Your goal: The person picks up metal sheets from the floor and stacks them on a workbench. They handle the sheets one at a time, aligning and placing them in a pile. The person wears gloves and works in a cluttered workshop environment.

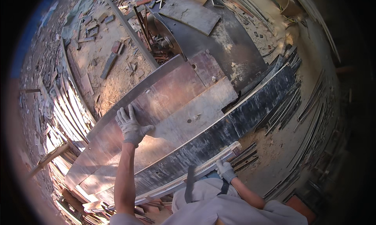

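My left hand, in a pale knitted glove, lies flat with fingers spread on a reddish-brown panel. A greyish panel strip adjoins it. Nearer me, a long black-faced board with a pale edge runs diagonally. My right hand, also gloved, touches a narrow pale-edged strip close to my waist; its fingers are partly hidden, so I cannot tell whether it grips. Beyond the panels, a round metal disc, apparently a circular saw blade, stands on a shaft beside a dark metal tabletop.
A metal rail borders the panels' far side. A loose grey board lies on the tabletop. Wood offcuts and sawdust cover the ground beyond. Stacked thin strips lie at right, more strips at left. A wooden pole juts in.
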{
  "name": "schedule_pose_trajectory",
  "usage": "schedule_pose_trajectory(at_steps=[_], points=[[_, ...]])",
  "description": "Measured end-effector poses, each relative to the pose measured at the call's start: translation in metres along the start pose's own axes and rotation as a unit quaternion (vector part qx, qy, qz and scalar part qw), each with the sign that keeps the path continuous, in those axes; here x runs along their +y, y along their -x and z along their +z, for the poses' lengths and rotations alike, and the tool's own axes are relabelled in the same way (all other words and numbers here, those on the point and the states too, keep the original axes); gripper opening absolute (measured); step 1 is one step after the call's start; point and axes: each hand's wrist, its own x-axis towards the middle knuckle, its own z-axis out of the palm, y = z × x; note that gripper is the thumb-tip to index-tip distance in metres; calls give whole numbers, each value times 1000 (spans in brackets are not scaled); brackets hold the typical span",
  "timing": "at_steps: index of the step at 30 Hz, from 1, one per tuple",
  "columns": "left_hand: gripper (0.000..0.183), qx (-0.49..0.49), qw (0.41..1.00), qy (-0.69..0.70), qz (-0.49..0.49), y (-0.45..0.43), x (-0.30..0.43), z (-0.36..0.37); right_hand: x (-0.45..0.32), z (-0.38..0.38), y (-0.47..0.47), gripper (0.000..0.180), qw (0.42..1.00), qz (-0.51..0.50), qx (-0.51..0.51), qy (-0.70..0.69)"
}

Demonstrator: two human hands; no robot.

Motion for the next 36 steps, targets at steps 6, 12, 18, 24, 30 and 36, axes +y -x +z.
schedule_pose_trajectory(at_steps=[6,12,18,24,30,36], points=[[153,-47,999,2,-23,-4,4,2,-10,-8,11,72,999,-8,-25,30],[154,-43,999,-15,-23,-4,4,1,-75,-38,51,64,978,-106,-44,173],[156,-40,999,-19,-17,-2,0,7,-280,-60,-15,34,776,-592,38,215],[157,-17,999,-30,-13,-1,1,4,-394,-135,-61,55,720,-543,415,121],[154,-62,997,-8,-33,-2,7,-5,-368,-93,-44,64,668,-451,402,434],[154,-46,999,1,-27,-2,5,1,-431,-128,-76,53,724,-353,546,231]])
